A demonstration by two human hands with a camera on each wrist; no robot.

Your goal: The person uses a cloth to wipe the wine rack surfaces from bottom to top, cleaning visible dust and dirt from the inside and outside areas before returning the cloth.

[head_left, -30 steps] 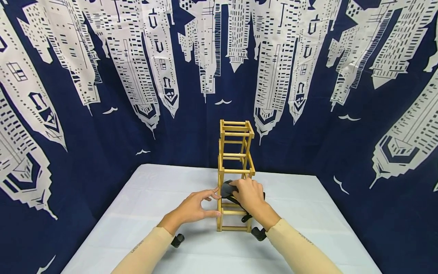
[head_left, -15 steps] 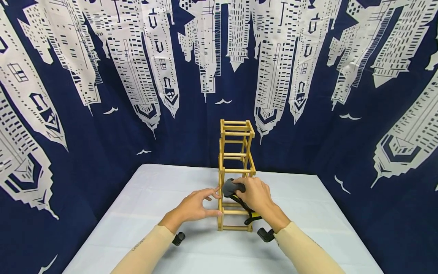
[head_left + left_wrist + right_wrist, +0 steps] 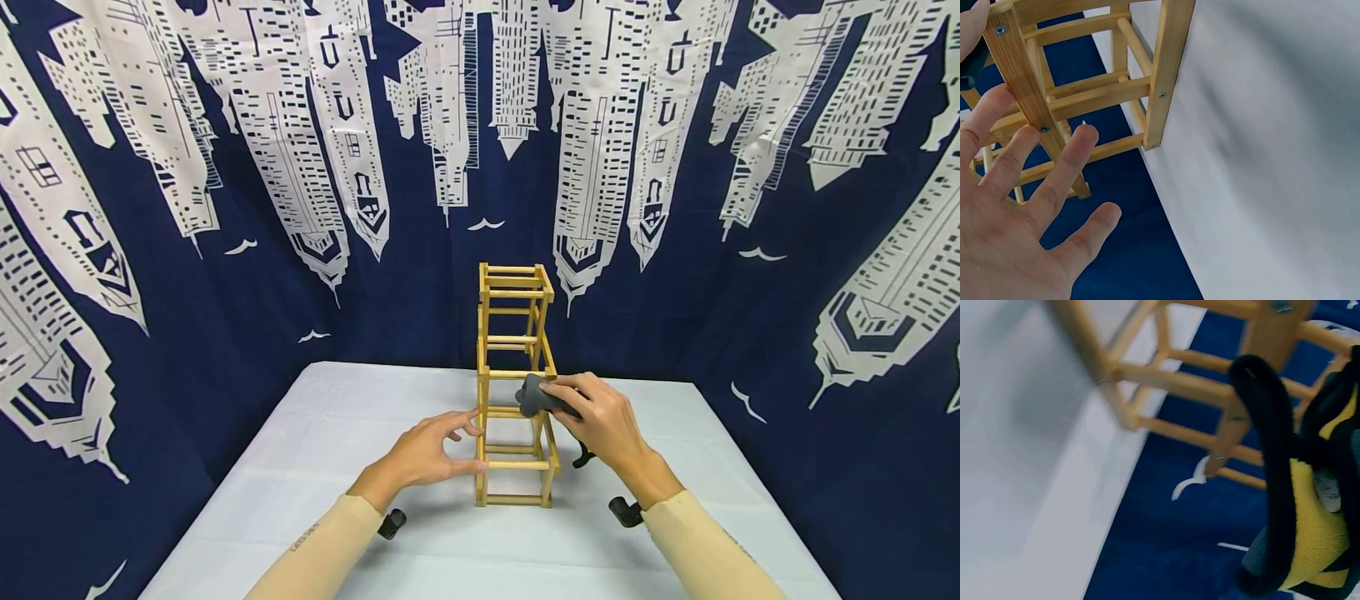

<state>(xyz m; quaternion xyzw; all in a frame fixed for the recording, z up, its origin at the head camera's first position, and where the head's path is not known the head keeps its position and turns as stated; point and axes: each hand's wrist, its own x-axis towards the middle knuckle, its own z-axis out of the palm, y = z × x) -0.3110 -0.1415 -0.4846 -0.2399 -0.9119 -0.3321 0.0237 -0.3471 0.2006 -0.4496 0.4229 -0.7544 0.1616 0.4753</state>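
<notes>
A wooden stepped rack (image 3: 517, 466) of light slats and dowels stands upright on the white table. My left hand (image 3: 423, 450) is at its left front post, fingertips and thumb right at the wood. In the left wrist view the fingers (image 3: 1060, 178) are spread and fairly straight beside the post. My right hand (image 3: 603, 417) grips a plush toy (image 3: 532, 396) at the rack's right side, its rounded grey end pointing left over the middle tier. The right wrist view shows the toy's yellow patch (image 3: 1316, 531) and long black limbs hanging in front of the rack.
The white-covered table (image 3: 360, 400) surrounds the rack. Behind and beside it hangs a navy cloth (image 3: 420, 292) printed with white upside-down skyscrapers. Black wrist cameras (image 3: 626, 512) stick out below the forearms.
My right hand has drawn the plush toy rightward and slightly up, from within the rack's lower tier to its right side. The left hand has stayed at the post.
</notes>
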